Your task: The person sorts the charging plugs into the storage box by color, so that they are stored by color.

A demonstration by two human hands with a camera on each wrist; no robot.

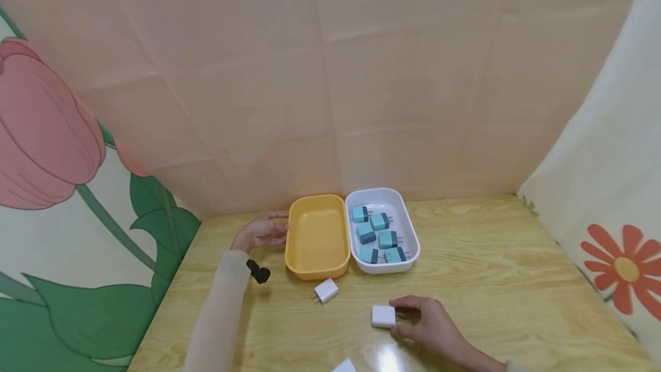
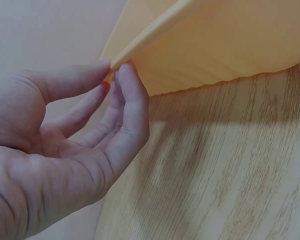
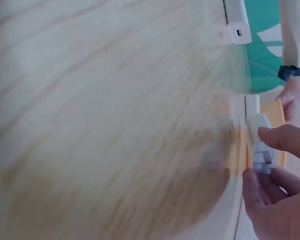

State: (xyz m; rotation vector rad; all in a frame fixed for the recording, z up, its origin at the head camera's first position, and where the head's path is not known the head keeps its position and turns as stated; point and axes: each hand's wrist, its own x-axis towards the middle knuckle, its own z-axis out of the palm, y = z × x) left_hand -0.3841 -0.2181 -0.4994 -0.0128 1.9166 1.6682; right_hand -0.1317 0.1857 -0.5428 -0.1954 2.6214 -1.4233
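My left hand (image 1: 260, 231) pinches the left rim of an empty yellow tray (image 1: 317, 234); the left wrist view shows thumb and fingertips meeting on the tray's edge. Nearer the front, my right hand (image 1: 434, 326) holds a white charger plug (image 1: 384, 316) between thumb and fingers, its prongs turned toward the palm. In the right wrist view the thumb lies against one side of that charger plug (image 3: 258, 122). A second white charger plug (image 1: 326, 290) lies just in front of the yellow tray. At the bottom edge, another white block (image 1: 344, 366) is partly cut off.
A white tray (image 1: 408, 228) stands against the yellow one's right side, holding several teal charger plugs (image 1: 380, 221). Both trays sit on a wood-grain table (image 1: 480, 263) near the pink back cloth (image 1: 413, 73). Patterned cloths hang at left and right.
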